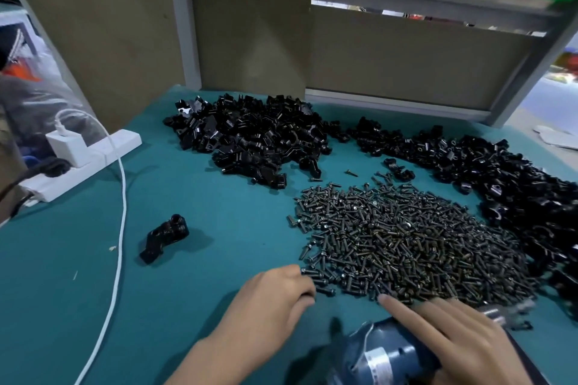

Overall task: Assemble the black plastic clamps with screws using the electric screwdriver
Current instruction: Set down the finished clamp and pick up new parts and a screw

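Left hand (275, 300) curled at 8 o'clock edge of screw pile (406, 247); pinch on screw unconfirmed. Right hand (459, 344) draped over electric screwdriver (384, 356), 5 o'clock; wrap unclear. Risk: loose hold, driver rolls into screws, scatters them. Black clamps (256, 134) glossy, heaped 12 to 3 o'clock.

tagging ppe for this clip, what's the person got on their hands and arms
Both the left hand and right hand are bare: no gloves, rings or watch in view. The left forearm shows no sleeve up to the frame's edge.
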Available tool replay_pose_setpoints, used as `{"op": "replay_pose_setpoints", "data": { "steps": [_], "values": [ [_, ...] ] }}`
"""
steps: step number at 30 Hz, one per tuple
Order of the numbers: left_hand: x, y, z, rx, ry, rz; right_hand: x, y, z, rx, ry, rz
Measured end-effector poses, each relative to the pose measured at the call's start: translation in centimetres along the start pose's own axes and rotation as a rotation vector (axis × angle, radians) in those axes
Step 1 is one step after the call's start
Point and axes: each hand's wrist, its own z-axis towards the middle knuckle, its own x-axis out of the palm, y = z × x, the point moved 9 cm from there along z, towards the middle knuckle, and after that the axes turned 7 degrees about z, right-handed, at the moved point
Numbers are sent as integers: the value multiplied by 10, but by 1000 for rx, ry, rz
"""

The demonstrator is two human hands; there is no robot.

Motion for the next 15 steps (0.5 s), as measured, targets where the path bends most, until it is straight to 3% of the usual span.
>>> {"op": "replay_pose_setpoints", "data": {
  "steps": [6,10,15],
  "values": [
    [8,-14,42,17,22,146,20,-21,14,99,137,148],
    [13,-19,59,9,-45,155,32,-33,21,160,251,113],
    [14,-18,88,18,-96,116,30,-51,26,252,226,24]
  ]
}}
